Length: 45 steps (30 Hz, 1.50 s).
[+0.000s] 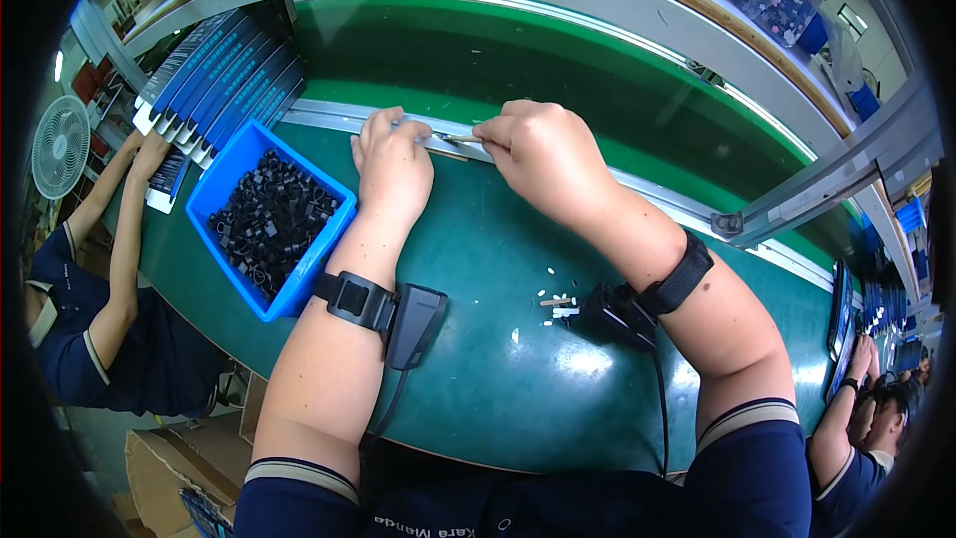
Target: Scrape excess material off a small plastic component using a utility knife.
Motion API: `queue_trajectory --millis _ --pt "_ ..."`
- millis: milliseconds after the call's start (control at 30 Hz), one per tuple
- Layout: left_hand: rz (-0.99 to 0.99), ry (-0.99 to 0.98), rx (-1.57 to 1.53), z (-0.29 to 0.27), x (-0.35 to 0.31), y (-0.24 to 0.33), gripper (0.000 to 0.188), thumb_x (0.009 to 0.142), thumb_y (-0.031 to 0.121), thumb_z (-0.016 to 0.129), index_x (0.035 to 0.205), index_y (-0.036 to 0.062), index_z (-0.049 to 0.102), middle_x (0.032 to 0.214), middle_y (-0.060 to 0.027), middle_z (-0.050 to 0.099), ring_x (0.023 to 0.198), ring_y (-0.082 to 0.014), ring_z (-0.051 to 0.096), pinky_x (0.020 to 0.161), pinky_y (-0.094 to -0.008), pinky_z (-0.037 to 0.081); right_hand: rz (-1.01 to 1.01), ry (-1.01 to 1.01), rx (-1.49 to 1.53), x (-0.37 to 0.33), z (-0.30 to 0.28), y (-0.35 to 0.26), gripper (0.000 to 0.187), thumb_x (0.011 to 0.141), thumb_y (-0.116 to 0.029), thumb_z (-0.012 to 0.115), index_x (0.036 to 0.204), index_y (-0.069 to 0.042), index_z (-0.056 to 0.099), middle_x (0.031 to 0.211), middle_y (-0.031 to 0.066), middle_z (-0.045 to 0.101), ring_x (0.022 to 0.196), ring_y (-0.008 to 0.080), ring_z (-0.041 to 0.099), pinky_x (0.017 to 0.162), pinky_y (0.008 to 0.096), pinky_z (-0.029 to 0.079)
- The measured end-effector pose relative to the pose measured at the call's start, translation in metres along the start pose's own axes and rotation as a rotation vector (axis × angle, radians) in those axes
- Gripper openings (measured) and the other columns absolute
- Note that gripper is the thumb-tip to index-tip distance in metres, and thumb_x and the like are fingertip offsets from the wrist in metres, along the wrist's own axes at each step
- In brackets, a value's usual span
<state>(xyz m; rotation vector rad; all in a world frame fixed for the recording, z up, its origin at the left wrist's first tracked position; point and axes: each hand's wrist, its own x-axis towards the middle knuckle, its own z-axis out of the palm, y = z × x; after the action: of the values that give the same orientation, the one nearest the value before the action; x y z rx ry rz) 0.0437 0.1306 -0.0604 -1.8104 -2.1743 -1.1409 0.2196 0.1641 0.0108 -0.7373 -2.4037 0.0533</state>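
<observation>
My right hand [543,149] is closed in a pinch on a thin tan stick-like tool [466,138], whose narrow dark tip points left at the silver metal rail [637,182]. The exact kind of tool is too small to tell. My left hand [393,171] lies palm down at the same rail, fingers spread, its thumb close to the tool's tip. Whether anything small lies under those fingers is hidden. A thin tan strip [446,153] lies along the rail's near edge, below the tool.
A blue bin [344,229] of small black parts stands left of my left forearm. Stacked dark-blue boxes [224,80] are behind it. Small white and tan bits [563,307] lie on the green table [478,379]. A co-worker's arms [124,229] are at left; another person [846,438] works at right.
</observation>
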Motion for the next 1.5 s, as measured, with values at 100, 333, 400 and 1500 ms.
queue_trajectory --millis 100,333,400,1500 --pt "0.019 0.069 -0.047 0.002 0.001 -0.004 0.017 0.078 0.004 0.056 0.089 0.0058 0.069 0.116 -0.0157 0.053 0.117 -0.0318 0.044 0.101 -0.0479 0.032 0.014 0.012 0.028 0.004 -0.001 0.002 0.014 0.073 -0.004 0.062 0.084 -0.004 0.071 0.072 0.0122 0.062 0.067 0.0300 0.061 0.064 0.0387 0.051" --pt "0.015 0.059 0.027 0.000 0.000 -0.001 0.016 0.077 0.004 0.057 0.088 0.0060 0.069 0.114 -0.0153 0.054 0.116 -0.0310 0.045 0.100 -0.0441 0.032 0.061 -0.011 0.093 0.011 -0.003 0.003 0.015 0.072 -0.004 0.062 0.083 0.000 0.071 0.075 0.0157 0.064 0.070 0.0317 0.062 0.068 0.0375 0.052" --pt "-0.011 0.053 0.066 0.000 0.000 0.000 0.017 0.078 0.005 0.057 0.088 0.0078 0.070 0.114 -0.0145 0.054 0.117 -0.0304 0.044 0.100 -0.0439 0.032 0.089 -0.062 0.108 0.016 -0.003 0.006 0.017 0.072 -0.004 0.062 0.086 0.001 0.071 0.078 0.0178 0.065 0.071 0.0325 0.063 0.069 0.0367 0.052" --pt "-0.017 0.052 0.069 0.002 0.001 -0.004 0.017 0.076 0.005 0.055 0.086 0.0085 0.069 0.115 -0.0125 0.056 0.117 -0.0299 0.045 0.099 -0.0450 0.032 -0.119 0.010 -0.044 -0.014 0.018 -0.016 0.015 0.074 -0.006 0.060 0.086 -0.002 0.068 0.067 0.0123 0.058 0.064 0.0303 0.060 0.060 0.0389 0.050"
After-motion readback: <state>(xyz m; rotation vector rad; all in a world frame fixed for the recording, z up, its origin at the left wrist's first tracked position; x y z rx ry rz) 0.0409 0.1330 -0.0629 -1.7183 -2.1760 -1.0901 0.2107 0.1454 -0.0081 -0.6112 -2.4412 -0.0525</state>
